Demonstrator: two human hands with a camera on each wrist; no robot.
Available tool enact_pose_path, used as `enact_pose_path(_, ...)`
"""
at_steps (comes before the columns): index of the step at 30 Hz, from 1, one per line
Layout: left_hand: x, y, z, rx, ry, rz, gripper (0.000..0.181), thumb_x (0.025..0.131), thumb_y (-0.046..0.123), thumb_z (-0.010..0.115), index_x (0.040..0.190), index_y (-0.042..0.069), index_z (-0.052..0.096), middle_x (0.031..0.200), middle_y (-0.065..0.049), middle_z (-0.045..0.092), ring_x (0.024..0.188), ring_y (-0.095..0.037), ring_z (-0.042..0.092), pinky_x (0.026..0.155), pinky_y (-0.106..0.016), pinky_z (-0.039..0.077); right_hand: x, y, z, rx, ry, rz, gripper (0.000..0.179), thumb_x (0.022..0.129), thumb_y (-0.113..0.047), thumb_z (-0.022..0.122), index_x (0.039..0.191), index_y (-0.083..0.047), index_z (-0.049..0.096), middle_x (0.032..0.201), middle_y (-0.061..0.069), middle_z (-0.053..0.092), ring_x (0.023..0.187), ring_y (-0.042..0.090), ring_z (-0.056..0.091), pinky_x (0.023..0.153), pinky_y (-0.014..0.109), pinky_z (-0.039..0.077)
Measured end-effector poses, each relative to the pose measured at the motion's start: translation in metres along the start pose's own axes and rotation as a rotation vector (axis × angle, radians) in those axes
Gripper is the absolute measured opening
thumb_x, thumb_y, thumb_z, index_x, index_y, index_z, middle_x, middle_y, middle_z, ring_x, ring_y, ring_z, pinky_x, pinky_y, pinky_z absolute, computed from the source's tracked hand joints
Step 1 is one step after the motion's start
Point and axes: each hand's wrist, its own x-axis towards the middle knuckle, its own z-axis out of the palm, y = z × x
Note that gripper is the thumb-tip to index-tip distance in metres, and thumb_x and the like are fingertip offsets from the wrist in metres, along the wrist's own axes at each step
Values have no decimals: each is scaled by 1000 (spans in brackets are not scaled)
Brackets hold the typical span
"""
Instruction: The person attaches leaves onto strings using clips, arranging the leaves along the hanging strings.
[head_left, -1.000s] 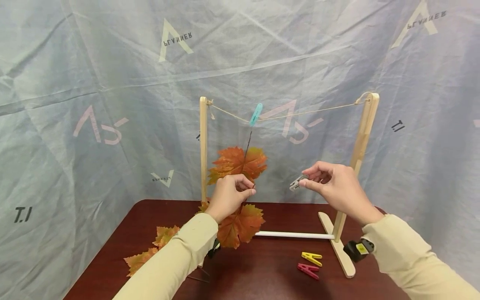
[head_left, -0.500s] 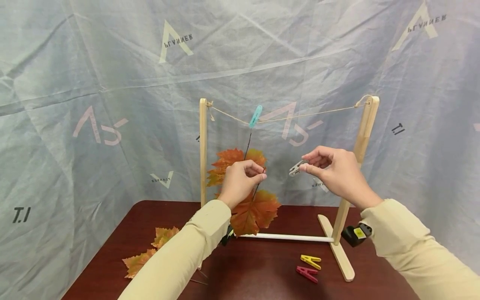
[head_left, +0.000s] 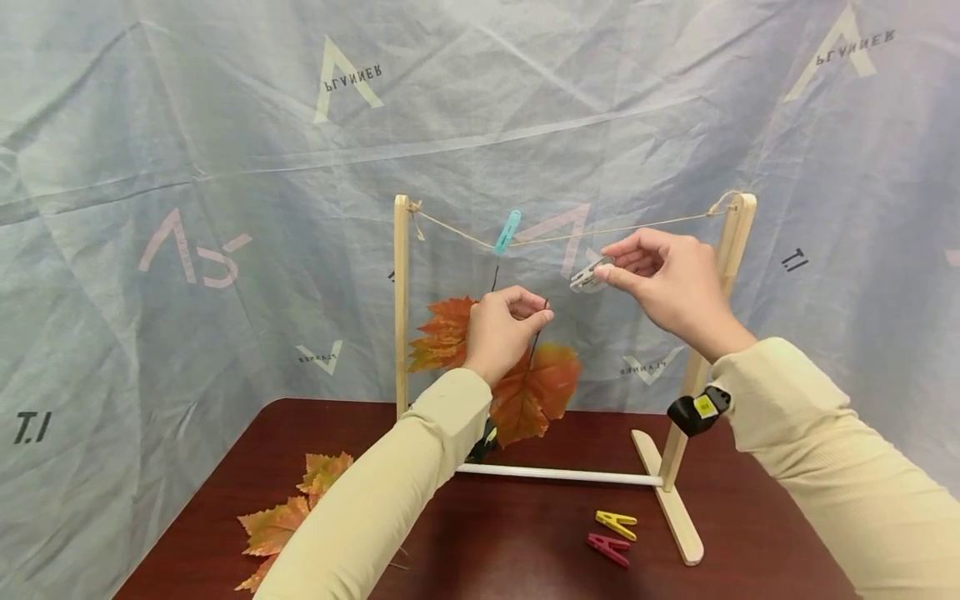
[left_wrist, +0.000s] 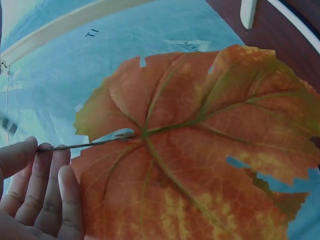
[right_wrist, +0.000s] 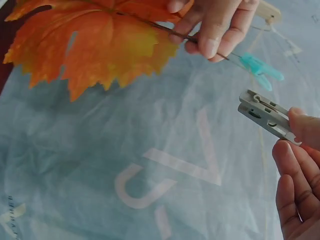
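Note:
My left hand (head_left: pixel 510 329) pinches the thin dark stem of an orange artificial leaf (head_left: pixel 536 396), which hangs below the fingers. The leaf fills much of the left wrist view, its stem (left_wrist: pixel 90 145) between thumb and fingertips. Just below the string, my right hand (head_left: pixel 671 283) holds a grey clothespin (head_left: pixel 588 277) between thumb and fingers. In the right wrist view this clothespin (right_wrist: pixel 265 114) points toward the left hand, apart from the stem. A light-blue clothespin (head_left: pixel 507 232) sits on the string (head_left: pixel 637 227); another orange leaf (head_left: pixel 442 333) hangs from it, partly behind my left hand.
The string spans two wooden posts (head_left: pixel 402 308), joined low down by a white bar (head_left: pixel 562 474). A yellow clothespin (head_left: pixel 617 524) and a red clothespin (head_left: pixel 608 548) lie on the dark red table (head_left: pixel 450 550). More leaves (head_left: pixel 273 527) lie at left, partly under the left sleeve.
Both hands have risen toward the string, the left also shifting right with its leaf. The right hand has carried the grey clothespin upward. The clothespins on the table stay put.

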Motion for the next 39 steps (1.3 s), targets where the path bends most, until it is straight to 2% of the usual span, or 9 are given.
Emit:
enact_pose_path(6, 8, 10, 9, -2, 38, -6, 11, 92, 20, 79, 98, 11, 78, 89, 0, 77, 80, -11, 70, 73, -25, 53, 16, -6, -8, 9, 28, -28, 25, 88, -24, 83, 104, -6, 78, 94, 12, 76, 66, -14, 57, 62, 12, 43)
enact_pose_path(15, 21, 17, 10, 13, 85, -42, 12, 92, 21, 78, 101, 13, 78, 89, -2, 76, 82, -16, 70, 70, -30, 53, 35, -12, -14, 3, 45, -31, 25, 87, -25, 84, 103, -6, 78, 90, 7, 77, 64, -13, 57, 62, 14, 41)
enact_pose_path(25, 29, 18, 14, 66, 128, -79, 11, 93, 24, 78, 99, 15, 78, 89, -2, 77, 85, -20, 70, 75, -34, 53, 52, -18, -8, 60, -25, 50, 29, 90, -31, 80, 110, -9, 76, 98, 3, 76, 74, -7, 62, 67, 20, 46)
enact_pose_path(35, 33, 20, 13, 61, 116, -103, 11, 93, 24, 78, 100, 16, 78, 89, -1, 77, 85, -19, 70, 74, -35, 54, 60, -15, -3, 49, -70, 88, 31, 92, -32, 78, 112, -9, 75, 100, 4, 75, 77, -5, 62, 71, 24, 47)
enact_pose_path(39, 35, 20, 13, 62, 119, -104, 11, 92, 24, 79, 100, 16, 78, 88, -1, 77, 84, -20, 70, 73, -35, 54, 61, -13, -4, 73, -88, 108, 32, 92, -32, 78, 113, -9, 75, 97, -1, 75, 78, -3, 63, 71, 24, 47)
